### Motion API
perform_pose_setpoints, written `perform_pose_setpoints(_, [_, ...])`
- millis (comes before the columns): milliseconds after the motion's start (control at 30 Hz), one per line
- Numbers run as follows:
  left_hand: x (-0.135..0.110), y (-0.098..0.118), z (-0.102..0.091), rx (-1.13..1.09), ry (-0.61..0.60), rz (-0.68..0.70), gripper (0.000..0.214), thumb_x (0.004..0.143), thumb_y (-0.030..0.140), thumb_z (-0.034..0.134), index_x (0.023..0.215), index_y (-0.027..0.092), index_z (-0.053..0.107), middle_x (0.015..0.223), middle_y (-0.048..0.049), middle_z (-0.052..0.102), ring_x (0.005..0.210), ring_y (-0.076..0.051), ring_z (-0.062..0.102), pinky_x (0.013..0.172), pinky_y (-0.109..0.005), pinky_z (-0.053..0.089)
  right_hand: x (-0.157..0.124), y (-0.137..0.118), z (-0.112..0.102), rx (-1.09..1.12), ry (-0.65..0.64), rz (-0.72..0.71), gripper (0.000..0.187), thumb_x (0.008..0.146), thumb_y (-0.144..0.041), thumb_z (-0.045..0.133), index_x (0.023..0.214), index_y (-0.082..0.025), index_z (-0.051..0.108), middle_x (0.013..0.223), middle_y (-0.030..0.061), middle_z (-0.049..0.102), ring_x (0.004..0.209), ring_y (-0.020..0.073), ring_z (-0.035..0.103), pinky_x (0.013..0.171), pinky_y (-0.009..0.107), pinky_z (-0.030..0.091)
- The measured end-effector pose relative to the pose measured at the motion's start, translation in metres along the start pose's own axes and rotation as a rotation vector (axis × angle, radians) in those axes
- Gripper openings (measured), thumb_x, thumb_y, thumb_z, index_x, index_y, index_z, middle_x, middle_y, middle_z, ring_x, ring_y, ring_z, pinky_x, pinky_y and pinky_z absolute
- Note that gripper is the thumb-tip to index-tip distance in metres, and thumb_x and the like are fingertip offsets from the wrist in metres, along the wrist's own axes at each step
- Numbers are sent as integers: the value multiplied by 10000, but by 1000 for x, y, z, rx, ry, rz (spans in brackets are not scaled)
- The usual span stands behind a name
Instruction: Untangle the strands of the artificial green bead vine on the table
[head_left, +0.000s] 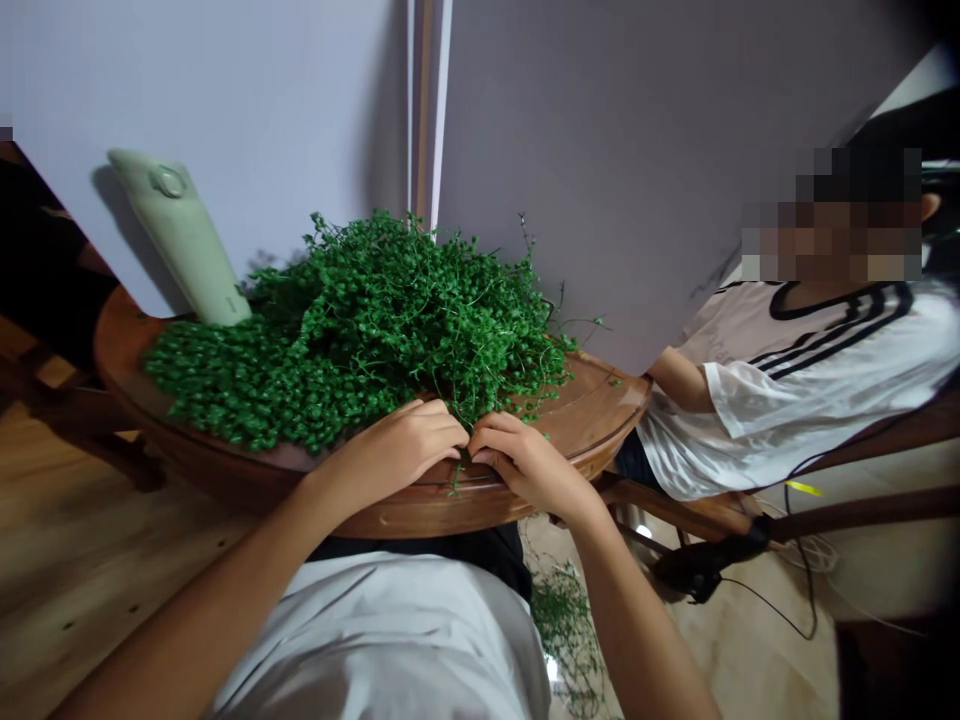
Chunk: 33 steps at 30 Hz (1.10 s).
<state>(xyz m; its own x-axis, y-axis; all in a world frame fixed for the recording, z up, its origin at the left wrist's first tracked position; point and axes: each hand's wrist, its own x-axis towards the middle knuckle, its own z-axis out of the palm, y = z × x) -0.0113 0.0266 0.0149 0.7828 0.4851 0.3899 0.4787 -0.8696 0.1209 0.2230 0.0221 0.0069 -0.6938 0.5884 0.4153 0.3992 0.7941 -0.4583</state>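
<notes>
A large heap of green peppercorn-like clusters on thin stems (390, 300) covers much of the round wooden table (442, 515). At the near edge of the heap, my left hand (420, 437) has its fingers curled in, tips close to the other hand. My right hand (517, 452) meets it there with thumb and fingers pinched together. A thin green sprig (454, 482) hangs just below the fingertips, between the two hands. The fingers hide most of what they pinch.
A pale green flask (184, 240) stands at the left behind the heap. Grey panels (555, 130) rise behind the table. Another person in a white shirt (810, 400) sits at the right. Stripped green stems (570, 630) lie on the floor, and a cable (810, 590) runs at the right.
</notes>
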Motion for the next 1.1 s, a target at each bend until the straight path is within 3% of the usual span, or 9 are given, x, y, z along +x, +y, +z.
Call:
perform_pose_setpoints(333, [0, -3, 0, -148, 1, -6, 156, 1032, 168, 519, 961, 186, 656, 980, -9, 680, 987, -180, 557, 907, -302, 416, -1, -1, -2, 4, -9, 4, 199, 1002, -48, 496, 959, -185, 633, 993, 57, 617, 962, 185, 554, 855, 302, 456])
perform_pose_setpoints(633, [5, -2, -2, -194, -4, -16, 240, 992, 80, 514, 818, 177, 648, 842, -5, 642, 863, -173, 522, 808, -294, 412, 1, -2, -2, -2, -23, 15, 221, 991, -40, 475, 961, -188, 636, 1083, 78, 584, 1049, 192, 563, 902, 311, 473])
perform_pose_setpoints(800, [-2, -12, 0, -222, -22, -8, 290, 951, -3, 470, 777, 177, 615, 791, 0, 608, 824, -164, 504, 756, -279, 392, 1, 0, -4, -29, -54, -9, 242, 984, -32, 455, 958, -189, 637, 1047, 76, 560, 998, 190, 555, 877, 316, 474])
perform_pose_setpoints(1000, [-10, -12, 0, -151, -31, -19, 252, 982, 36, 479, 801, 176, 587, 815, -3, 600, 836, -168, 506, 782, -285, 392, 0, -1, -3, -14, -34, 2, 221, 982, -29, 471, 956, -189, 622, 1031, 66, 554, 984, 180, 551, 864, 297, 473])
perform_pose_setpoints(1100, [-16, -7, -7, -42, 22, -60, 184, 1003, 94, 500, 890, 181, 617, 897, -12, 635, 892, -180, 536, 849, -307, 413, 0, -2, -3, -2, -19, 18, 192, 998, -58, 486, 943, -190, 614, 1041, 67, 568, 1002, 183, 560, 875, 300, 474])
